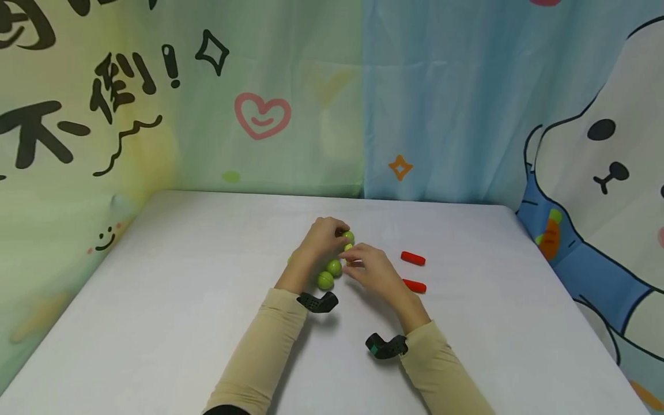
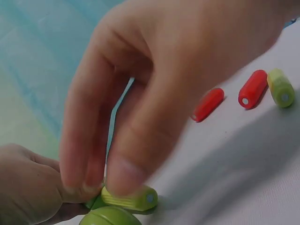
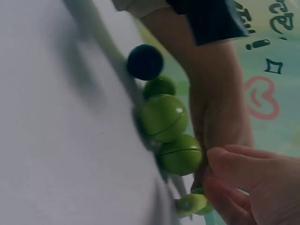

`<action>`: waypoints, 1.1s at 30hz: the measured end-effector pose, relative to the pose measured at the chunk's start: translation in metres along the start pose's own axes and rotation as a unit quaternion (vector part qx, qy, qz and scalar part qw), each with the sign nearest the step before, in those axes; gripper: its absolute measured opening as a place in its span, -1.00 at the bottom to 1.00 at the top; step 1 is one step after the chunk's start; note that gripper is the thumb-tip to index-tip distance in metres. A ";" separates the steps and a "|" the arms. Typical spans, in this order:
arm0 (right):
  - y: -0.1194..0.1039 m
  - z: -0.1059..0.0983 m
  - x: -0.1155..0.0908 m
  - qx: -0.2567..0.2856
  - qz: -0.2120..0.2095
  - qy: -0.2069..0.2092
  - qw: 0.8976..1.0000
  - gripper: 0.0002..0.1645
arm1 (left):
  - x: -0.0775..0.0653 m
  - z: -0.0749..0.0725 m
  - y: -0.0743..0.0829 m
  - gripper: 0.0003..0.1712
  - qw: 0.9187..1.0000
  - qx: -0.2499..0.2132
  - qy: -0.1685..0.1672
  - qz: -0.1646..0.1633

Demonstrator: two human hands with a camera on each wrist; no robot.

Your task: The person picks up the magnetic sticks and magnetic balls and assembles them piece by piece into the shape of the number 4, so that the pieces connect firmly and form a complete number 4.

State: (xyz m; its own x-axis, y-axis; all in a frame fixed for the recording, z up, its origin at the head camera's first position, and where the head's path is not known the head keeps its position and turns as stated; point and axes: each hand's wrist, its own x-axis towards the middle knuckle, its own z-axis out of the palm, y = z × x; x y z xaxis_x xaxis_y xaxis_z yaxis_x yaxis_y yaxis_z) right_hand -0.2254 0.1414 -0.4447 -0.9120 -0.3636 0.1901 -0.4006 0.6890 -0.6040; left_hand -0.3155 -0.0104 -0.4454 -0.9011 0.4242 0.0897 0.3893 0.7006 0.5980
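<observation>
The pale rod (image 2: 138, 199) is between your two hands, near the balls. Its long axis runs nearly sideways in the left wrist view, its dotted end facing right. Your right grip (image 1: 370, 265) arches over it, thumb and fingertips drawn close together; whether they pinch it, you cannot tell. Your left grip (image 1: 323, 237) pinches the far ball (image 1: 349, 236), just beside the pale rod. Nearer to you on the white counter (image 1: 207, 323), the middle ball (image 1: 334, 267) and the near ball (image 1: 325, 280) form a row slanting to your left, each with a seam; in the right wrist view a dark ball (image 3: 145, 62) stands farther along this row. To the right of your right grip lie the far red rod (image 1: 412, 258) and the near red rod (image 1: 415, 286), almost parallel, their long axes close to left-right and their right ends angled slightly toward you. In the left wrist view a second pale rod (image 2: 280, 87) lies just beside a red one, its dotted end toward the camera.
</observation>
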 end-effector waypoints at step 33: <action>0.004 0.010 -0.006 -0.048 0.005 0.035 0.998 -0.61 | -0.001 0.003 0.001 -0.63 1.000 0.010 0.001 0.007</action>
State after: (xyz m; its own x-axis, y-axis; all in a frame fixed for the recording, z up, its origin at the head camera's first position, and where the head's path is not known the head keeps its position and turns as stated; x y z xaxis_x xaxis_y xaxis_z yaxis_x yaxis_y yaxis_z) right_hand -0.2204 0.1401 -0.4563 -0.9188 -0.3132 0.2402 -0.3944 0.7509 -0.5297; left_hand -0.3137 -0.0082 -0.4468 -0.8960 0.4329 0.0988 0.4052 0.7062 0.5807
